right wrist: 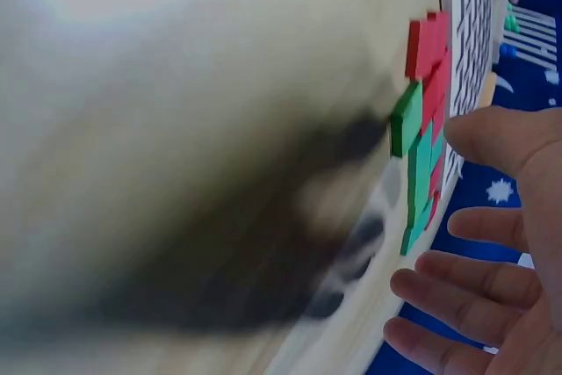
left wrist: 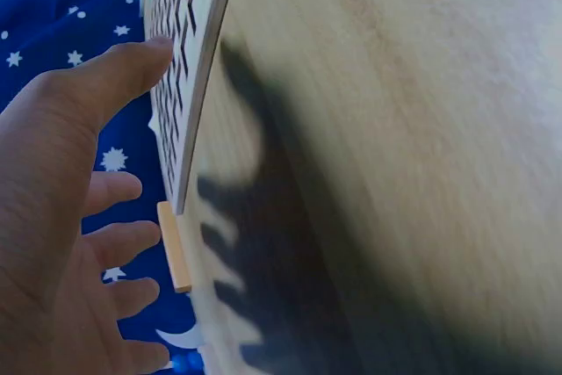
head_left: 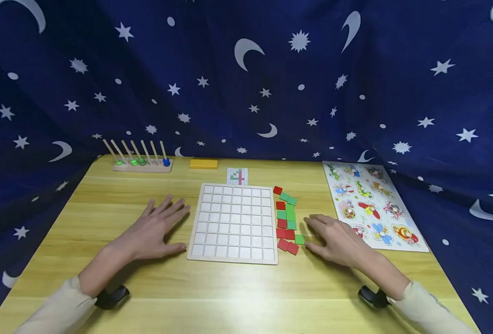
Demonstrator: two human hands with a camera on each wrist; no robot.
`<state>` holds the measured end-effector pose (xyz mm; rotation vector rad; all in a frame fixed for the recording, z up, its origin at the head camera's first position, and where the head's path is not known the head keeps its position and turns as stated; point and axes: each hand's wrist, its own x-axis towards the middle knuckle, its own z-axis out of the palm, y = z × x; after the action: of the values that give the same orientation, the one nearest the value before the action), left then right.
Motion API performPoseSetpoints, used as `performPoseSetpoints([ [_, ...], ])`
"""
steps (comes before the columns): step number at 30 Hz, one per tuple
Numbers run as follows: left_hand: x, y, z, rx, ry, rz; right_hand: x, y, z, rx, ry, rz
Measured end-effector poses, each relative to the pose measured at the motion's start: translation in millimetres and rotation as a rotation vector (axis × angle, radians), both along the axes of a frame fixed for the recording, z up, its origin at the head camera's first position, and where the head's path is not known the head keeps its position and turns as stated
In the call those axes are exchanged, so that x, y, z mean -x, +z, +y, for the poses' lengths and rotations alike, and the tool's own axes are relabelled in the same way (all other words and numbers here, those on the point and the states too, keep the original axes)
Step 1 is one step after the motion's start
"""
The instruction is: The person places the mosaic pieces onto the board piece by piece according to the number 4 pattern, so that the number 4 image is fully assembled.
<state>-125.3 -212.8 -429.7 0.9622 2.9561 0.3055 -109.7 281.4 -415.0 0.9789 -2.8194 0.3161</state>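
A white grid board (head_left: 233,222) with a pale wooden frame lies in the middle of the table. To its left, my left hand (head_left: 156,232) is spread with fingers relaxed and holds nothing; the thumb points toward the board's edge. Along the board's right side lie red square tiles (head_left: 280,205) and green square tiles (head_left: 290,212), loosely grouped. My right hand (head_left: 334,239) hovers just right of these tiles, fingers loosely extended, with nothing in it. In the right wrist view its thumb overlaps the tiles near a green tile (right wrist: 406,120).
Behind the board lies a small pattern card (head_left: 237,176) with a coloured grid. A yellow block (head_left: 203,163) and a peg stand (head_left: 142,168) with green and blue rings are at the back left. An animal picture board (head_left: 373,204) lies at right. A starry blue curtain (head_left: 213,111) hangs behind.
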Motion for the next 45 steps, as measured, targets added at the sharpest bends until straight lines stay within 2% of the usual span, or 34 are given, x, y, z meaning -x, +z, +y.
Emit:
performPoseSetpoints([
  [8,8.5,-15.4,14.4,-0.124,-0.034,-0.023,36.6,0.6,-7.6,0.077,-0.043,-0.001],
  [16,13.9,-24.2,24.9,-0.149,-0.041,-0.102,71.6,-5.3,-21.0,0.099,-0.093,-0.046],
  [20,15.0,-24.7,25.4,-0.155,-0.037,-0.111,83.2,-8.9,-24.7,0.078,-0.116,-0.061],
  [32,14.5,-20.8,26.8,-0.175,-0.035,-0.144,93.7,-11.5,-28.8,0.064,-0.153,-0.098],
  [40,16.7,-24.3,26.6,-0.210,-0.032,-0.167,93.8,-17.2,-26.4,0.092,-0.192,-0.110],
  [45,16.7,-24.8,26.3,-0.234,-0.025,-0.189,96.5,-13.3,-24.6,0.101,-0.187,-0.125],
])
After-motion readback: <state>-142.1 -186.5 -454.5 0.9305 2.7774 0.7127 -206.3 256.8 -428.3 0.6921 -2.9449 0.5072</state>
